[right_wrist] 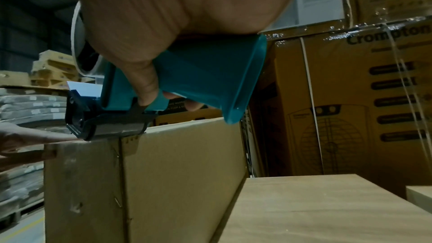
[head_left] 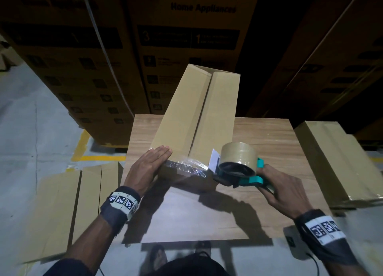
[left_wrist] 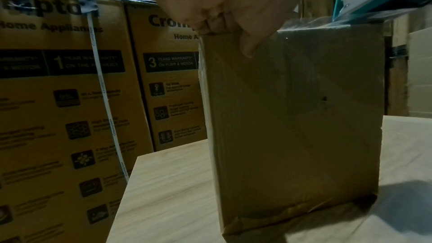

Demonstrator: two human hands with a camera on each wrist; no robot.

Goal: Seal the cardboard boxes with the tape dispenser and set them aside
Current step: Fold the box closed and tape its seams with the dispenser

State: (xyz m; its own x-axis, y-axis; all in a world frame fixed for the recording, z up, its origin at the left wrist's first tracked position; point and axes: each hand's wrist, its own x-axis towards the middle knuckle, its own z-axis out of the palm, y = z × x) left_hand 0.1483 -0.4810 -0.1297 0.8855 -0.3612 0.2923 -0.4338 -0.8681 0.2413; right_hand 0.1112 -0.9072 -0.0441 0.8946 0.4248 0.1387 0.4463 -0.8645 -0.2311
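The long box (head_left: 194, 112) lies on the table (head_left: 265, 135), its long axis and open seam running away from the person. The right hand (head_left: 284, 190) grips the tape dispenser (head_left: 238, 168) at the near end; the left hand (head_left: 149, 168) presses flat on the near left corner.

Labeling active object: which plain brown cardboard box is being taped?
The long plain brown cardboard box on the wooden table; the teal tape dispenser touches only it.

Tall cardboard box (head_left: 192, 114) stands mid-frame on a wooden tabletop, flaps folded shut.
A teal tape dispenser (head_left: 238, 170) with a tan roll sits at its near right edge, clear tape (head_left: 186, 167) stretched across that end.
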